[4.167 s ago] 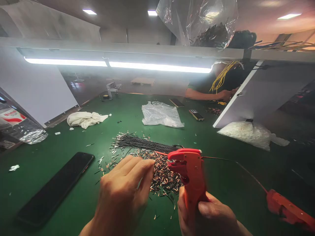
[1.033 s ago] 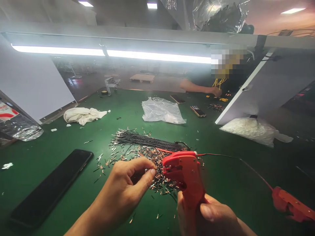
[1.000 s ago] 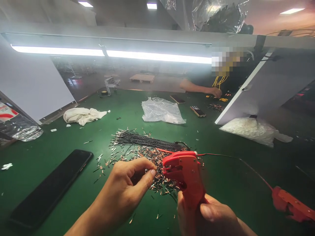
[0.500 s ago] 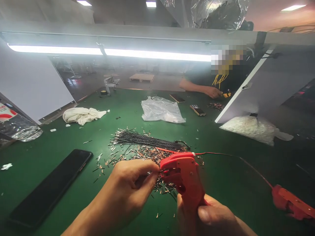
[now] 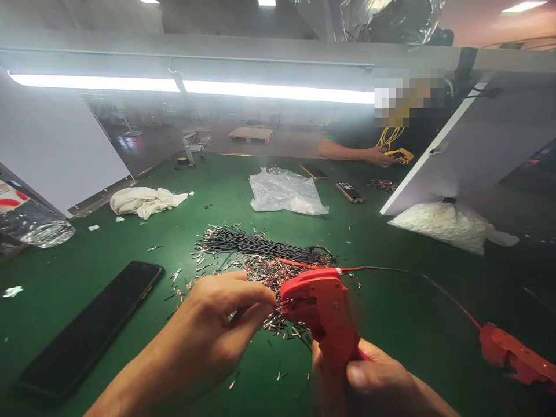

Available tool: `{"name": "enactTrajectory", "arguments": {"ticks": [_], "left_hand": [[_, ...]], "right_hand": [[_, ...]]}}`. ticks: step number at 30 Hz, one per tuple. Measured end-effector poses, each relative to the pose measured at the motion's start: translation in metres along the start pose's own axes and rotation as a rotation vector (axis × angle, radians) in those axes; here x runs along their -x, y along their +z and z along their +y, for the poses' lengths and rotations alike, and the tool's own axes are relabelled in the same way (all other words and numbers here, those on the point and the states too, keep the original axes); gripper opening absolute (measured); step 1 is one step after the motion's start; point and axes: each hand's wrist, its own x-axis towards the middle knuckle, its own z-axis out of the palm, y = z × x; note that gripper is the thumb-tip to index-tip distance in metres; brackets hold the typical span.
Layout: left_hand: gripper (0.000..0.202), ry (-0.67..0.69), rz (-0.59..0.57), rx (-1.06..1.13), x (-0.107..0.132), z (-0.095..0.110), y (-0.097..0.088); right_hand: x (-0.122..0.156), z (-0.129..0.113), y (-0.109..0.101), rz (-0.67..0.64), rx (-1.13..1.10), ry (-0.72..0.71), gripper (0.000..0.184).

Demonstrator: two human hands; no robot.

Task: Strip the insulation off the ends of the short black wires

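Note:
My right hand (image 5: 373,385) grips the handle of a red crimping tool (image 5: 324,315), whose jaw faces left. My left hand (image 5: 217,324) is pinched, thumb and forefinger pressed together right at the tool's jaw (image 5: 286,302), holding a thin piece too small to name. A red wire (image 5: 412,278) runs from the tool's top to the right. Just beyond my hands lies a heap of small copper terminals (image 5: 269,278), and behind it a bundle of black wires (image 5: 260,248).
A black phone (image 5: 91,327) lies at the left on the green table (image 5: 391,324). A second red tool (image 5: 515,356) rests at the right. Farther off are a clear plastic bag (image 5: 284,192), a white cloth (image 5: 141,201) and a bag of white parts (image 5: 443,225). Another person's hands (image 5: 382,155) work across the table.
My left hand's pinch has closed in on the tool's jaw and stays there. The person opposite has lifted a yellow object. The view has tilted down slightly.

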Motion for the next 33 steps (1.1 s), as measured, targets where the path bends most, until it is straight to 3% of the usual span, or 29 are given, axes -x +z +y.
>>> {"name": "enactTrajectory", "arguments": {"ticks": [6, 15, 20, 26, 30, 33], "left_hand": [[0.029, 0.019, -0.026, -0.023, 0.000, 0.001, 0.002], [0.028, 0.023, -0.015, -0.020, 0.000, 0.000, 0.000], [0.025, -0.017, 0.014, 0.027, 0.002, -0.002, 0.001], [0.022, -0.032, -0.006, 0.022, 0.006, -0.011, 0.006], [0.024, -0.017, 0.016, -0.001, 0.006, -0.012, 0.009], [0.023, -0.043, 0.095, -0.008, 0.004, -0.009, 0.011]], "right_hand": [[-0.003, -0.003, 0.001, -0.075, -0.010, -0.024, 0.028], [0.006, 0.007, -0.010, 0.144, 0.129, 0.028, 0.059], [0.004, 0.008, -0.010, 0.134, 0.193, 0.025, 0.050], [0.001, 0.004, -0.001, 0.255, 0.174, -0.040, 0.052], [-0.001, 0.005, 0.002, 0.148, 0.062, 0.001, 0.049], [0.000, 0.000, 0.003, 0.068, 0.068, 0.052, 0.048]]}}
